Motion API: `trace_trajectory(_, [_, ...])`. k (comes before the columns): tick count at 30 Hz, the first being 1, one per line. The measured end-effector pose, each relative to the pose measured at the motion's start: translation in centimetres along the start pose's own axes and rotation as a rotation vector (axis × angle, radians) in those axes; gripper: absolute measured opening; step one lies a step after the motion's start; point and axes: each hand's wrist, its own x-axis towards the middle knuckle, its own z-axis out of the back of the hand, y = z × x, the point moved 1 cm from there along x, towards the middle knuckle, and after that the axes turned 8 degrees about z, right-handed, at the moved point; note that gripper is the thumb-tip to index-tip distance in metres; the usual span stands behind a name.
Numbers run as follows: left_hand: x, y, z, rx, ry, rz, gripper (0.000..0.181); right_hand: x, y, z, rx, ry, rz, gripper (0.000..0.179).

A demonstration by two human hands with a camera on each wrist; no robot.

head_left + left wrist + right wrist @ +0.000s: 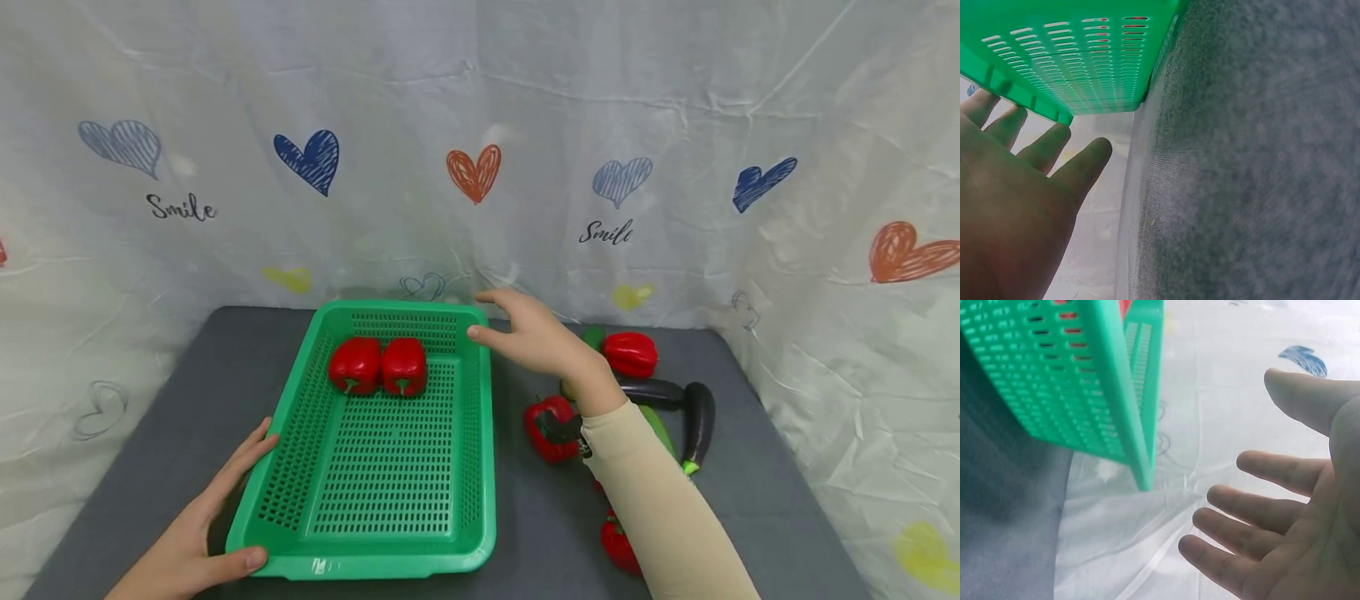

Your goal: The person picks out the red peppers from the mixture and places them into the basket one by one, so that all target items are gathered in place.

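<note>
A green plastic basket [390, 467] with slotted walls lies on the dark grey tabletop. Inside, at its far left, two red bell peppers [355, 365] sit side by side. My left hand [197, 533] is at the near left corner, thumb on the rim and fingers reaching along the left side. In the left wrist view its fingers [1047, 147] look fairly straight against the rim. Beyond the basket's far right corner my right hand [536, 337] hovers with spread fingers and an empty palm; the right wrist view shows it apart from the basket [1116, 394].
Right of the basket lie several vegetables: red bell peppers [630, 354], dark eggplants [699, 421] and green ones [657, 427], partly hidden by the right forearm. A white curtain [390, 100] printed with hearts hangs behind the grey table [750, 517].
</note>
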Motion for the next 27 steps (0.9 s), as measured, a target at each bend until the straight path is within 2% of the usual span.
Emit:
trace_trajectory(13, [-0.1, -0.2, 0.1, -0.008, 0.010, 0.017, 0.106, -1.8, -3.0, 2.2, 0.013, -0.036, -0.107, 0.071])
trace_trajectory(27, [0.0, -0.3, 0.2, -0.019, 0.017, 0.021, 0.104, -5.0, -7.0, 4.5, 0.014, -0.046, -0.200, 0.067])
